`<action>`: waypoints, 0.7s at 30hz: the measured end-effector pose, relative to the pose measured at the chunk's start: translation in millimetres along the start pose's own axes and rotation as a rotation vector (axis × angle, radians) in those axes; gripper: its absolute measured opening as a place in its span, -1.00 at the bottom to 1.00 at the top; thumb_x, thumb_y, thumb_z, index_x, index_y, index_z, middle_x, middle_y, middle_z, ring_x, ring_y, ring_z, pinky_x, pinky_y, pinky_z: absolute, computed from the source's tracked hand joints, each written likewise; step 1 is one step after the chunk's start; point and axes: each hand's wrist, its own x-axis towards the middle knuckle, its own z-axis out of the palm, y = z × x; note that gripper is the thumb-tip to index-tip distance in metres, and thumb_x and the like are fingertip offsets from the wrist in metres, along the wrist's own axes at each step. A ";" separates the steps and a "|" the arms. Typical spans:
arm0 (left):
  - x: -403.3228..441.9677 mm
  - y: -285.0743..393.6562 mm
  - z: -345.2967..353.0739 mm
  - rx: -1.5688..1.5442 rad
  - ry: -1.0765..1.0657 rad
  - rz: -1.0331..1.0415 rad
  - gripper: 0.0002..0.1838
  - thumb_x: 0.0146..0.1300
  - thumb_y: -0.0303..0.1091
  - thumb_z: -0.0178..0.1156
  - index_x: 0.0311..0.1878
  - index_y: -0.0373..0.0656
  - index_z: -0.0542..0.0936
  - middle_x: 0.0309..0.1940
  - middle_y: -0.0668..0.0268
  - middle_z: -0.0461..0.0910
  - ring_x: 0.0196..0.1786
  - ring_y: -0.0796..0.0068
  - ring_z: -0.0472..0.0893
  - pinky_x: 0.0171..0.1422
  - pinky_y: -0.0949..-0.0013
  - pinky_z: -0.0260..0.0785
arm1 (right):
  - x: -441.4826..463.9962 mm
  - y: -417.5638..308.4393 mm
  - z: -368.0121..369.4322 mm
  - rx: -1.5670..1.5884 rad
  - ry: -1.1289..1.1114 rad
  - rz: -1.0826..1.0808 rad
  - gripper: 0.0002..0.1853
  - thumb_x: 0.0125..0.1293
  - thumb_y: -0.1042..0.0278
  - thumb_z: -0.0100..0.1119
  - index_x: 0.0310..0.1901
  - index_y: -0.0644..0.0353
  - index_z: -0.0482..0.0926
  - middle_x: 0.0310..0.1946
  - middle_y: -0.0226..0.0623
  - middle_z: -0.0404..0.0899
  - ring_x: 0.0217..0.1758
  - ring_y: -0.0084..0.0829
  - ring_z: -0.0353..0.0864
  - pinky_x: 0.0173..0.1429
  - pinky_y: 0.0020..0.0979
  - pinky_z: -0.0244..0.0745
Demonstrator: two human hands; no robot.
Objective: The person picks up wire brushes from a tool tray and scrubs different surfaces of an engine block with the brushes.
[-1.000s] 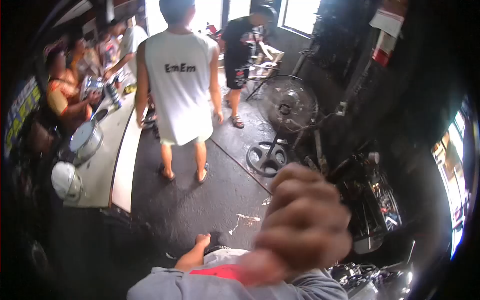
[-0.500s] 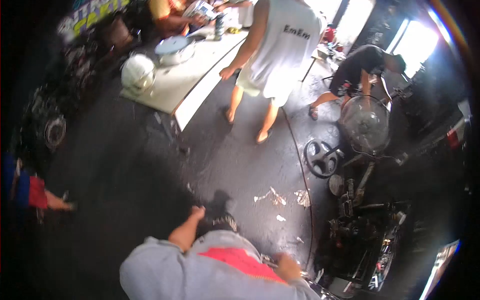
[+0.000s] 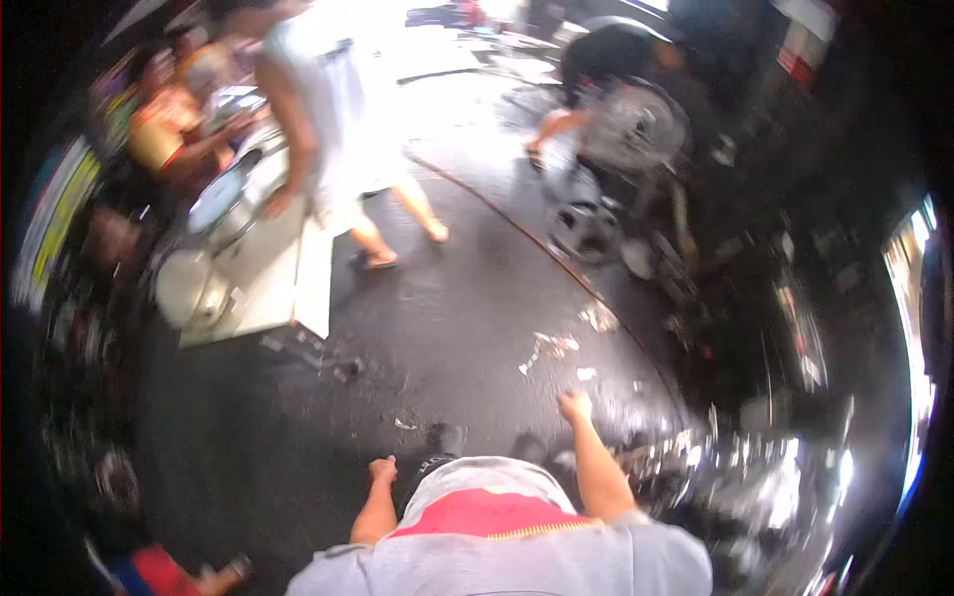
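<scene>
Above a dark floor (image 3: 447,328), in front of a grey shirt (image 3: 596,564): both bare hands, well apart. Right hand (image 3: 574,405) farther forward, fingers curled in toward the palm; cannot tell whether pressed right together or round something small. Left hand (image 3: 383,469) lower, beside the body, fingers folded likewise; cannot tell about anything within. Nearest to the right hand, just ahead on the floor: pale scraps (image 3: 553,346), with a cable (image 3: 586,286) passing on their right and beyond. Well off to the left, a table (image 3: 266,298), with a pot (image 3: 219,201) along the left edge of the surface and a white dome (image 3: 182,288) at the near left corner. By the right edge of the surface, a person in a white top (image 3: 333,114); behind the left edge, a person in orange (image 3: 167,127). Farther away, a bent person in black (image 3: 601,58) behind a fan (image 3: 638,127). To the right of the right hand, shiny metal parts (image 3: 755,482), badly blurred.
</scene>
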 end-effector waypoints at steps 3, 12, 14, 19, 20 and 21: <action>30.4 52.9 -16.9 -0.120 -0.081 0.141 -0.71 0.09 -0.23 0.09 -0.62 -0.23 0.45 -0.76 0.26 0.44 -0.79 0.47 0.37 -0.71 0.37 0.18 | -12.7 -38.8 15.1 0.151 0.060 0.011 -0.63 -0.04 0.03 0.03 -0.41 0.19 0.61 -0.42 -0.03 0.56 -0.25 -0.14 0.56 -0.10 -0.25 0.42; 47.7 93.0 -28.2 0.169 -0.327 0.079 -0.66 0.15 -0.11 0.07 -0.57 -0.19 0.47 -0.75 0.29 0.44 -0.80 0.46 0.36 -0.74 0.35 0.20 | -131.3 71.4 173.1 -0.129 -0.096 0.283 -0.71 -0.04 0.20 0.00 -0.43 0.23 0.61 -0.32 -0.02 0.56 -0.24 -0.12 0.56 -0.12 -0.27 0.44; 62.7 98.3 -24.8 0.285 -0.356 0.175 -0.67 0.13 -0.13 0.07 -0.54 -0.22 0.50 -0.73 0.26 0.48 -0.77 0.44 0.40 -0.69 0.33 0.24 | -186.5 34.1 141.8 0.060 0.021 0.491 -0.63 0.03 0.07 0.00 -0.46 0.25 0.60 -0.37 -0.03 0.56 -0.23 -0.17 0.57 -0.12 -0.28 0.43; 56.4 109.4 -24.8 0.493 -0.279 0.288 -0.48 -0.12 -0.05 0.21 -0.17 -0.27 0.55 -0.21 0.04 0.55 -0.13 0.08 0.55 -0.03 0.22 0.37 | -222.5 175.3 241.7 -0.507 -0.212 -0.101 -0.83 -0.05 0.33 -0.01 -0.61 0.09 0.58 -0.62 -0.24 0.54 -0.58 -0.32 0.54 -0.49 -0.26 0.43; 80.4 103.4 -7.6 0.520 -0.243 0.319 -0.49 -0.08 -0.02 0.15 -0.16 -0.26 0.55 -0.17 0.01 0.53 -0.06 0.09 0.51 0.01 0.20 0.34 | -229.2 171.8 231.5 -0.410 -0.306 -0.026 -0.83 -0.04 0.34 -0.02 -0.61 0.10 0.57 -0.63 -0.24 0.53 -0.59 -0.33 0.53 -0.51 -0.27 0.42; 65.1 119.1 -8.4 0.502 -0.197 0.347 -0.49 -0.04 -0.01 0.09 -0.18 -0.27 0.55 -0.11 -0.01 0.50 0.01 0.11 0.48 0.06 0.19 0.30 | -226.3 164.0 213.9 -0.323 -0.373 0.066 -0.84 -0.03 0.35 -0.02 -0.62 0.11 0.56 -0.64 -0.25 0.52 -0.61 -0.34 0.51 -0.53 -0.28 0.40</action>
